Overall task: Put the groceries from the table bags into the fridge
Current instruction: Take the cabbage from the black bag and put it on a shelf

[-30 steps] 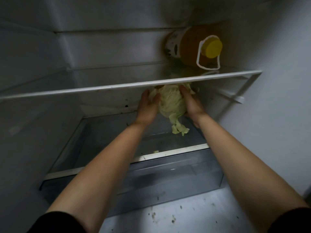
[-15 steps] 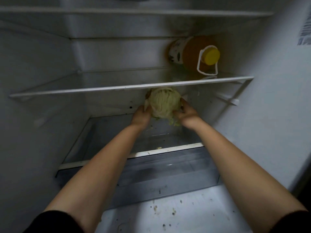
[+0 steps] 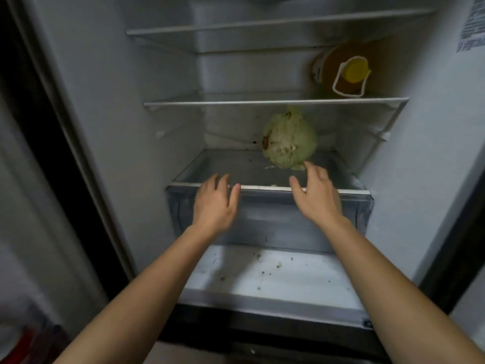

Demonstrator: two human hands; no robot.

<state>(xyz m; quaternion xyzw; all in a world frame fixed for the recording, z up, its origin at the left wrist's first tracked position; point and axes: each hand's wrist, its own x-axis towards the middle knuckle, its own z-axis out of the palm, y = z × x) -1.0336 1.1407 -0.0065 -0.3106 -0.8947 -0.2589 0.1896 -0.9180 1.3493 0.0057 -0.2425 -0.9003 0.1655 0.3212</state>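
Observation:
A pale green cabbage (image 3: 288,140) lies on the glass shelf over the crisper drawer (image 3: 267,206), inside the open fridge. My left hand (image 3: 215,203) hovers in front of that shelf's front edge, fingers relaxed and empty. My right hand (image 3: 315,195) is also empty, its fingertips just below and in front of the cabbage; I cannot tell whether they touch it.
A bottle of yellow oil (image 3: 343,69) with a yellow cap lies on its side on the middle shelf (image 3: 236,103), back right. Another shelf (image 3: 262,27) sits above. Crumbs dot the white fridge floor (image 3: 262,279). The dark door edge (image 3: 47,127) is at left.
Both hands have let go of the cabbage, which now rests on the lower shelf, and drawn back toward me. The view has pulled back from the fridge.

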